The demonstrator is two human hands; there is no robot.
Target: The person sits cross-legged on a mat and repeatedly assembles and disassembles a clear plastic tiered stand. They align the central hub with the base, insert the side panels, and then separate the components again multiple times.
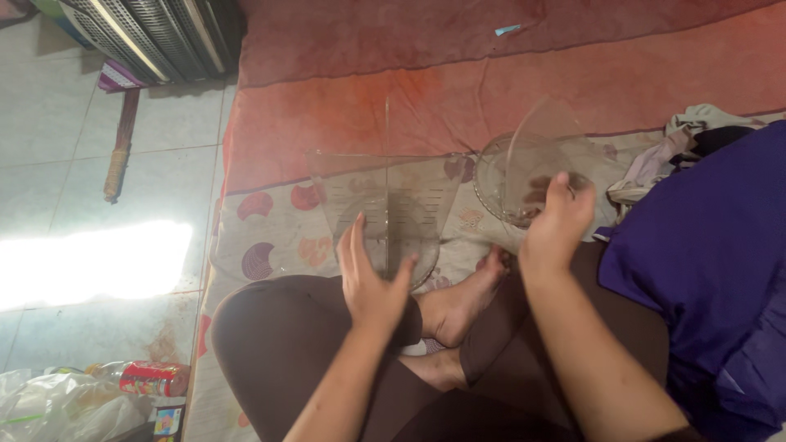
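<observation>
I sit cross-legged on a mattress. My left hand (370, 280) rests flat, fingers apart, against the near side of a clear plastic panel assembly (385, 205) that stands upright in front of my knees, with a thin vertical divider rising through it. My right hand (558, 223) grips the edge of a second clear plastic piece (532, 160), round at its base with a curved sheet rising from it, to the right of the first. Both pieces are transparent, so their exact edges are hard to trace.
The mattress has a red and orange sheet (426, 90) and a patterned cloth (278, 229). Crumpled clothes (688, 139) lie at right. On the tiled floor at left are a broom handle (121, 147), a basket (155, 33), a red can (154, 378) and plastic bags (57, 405).
</observation>
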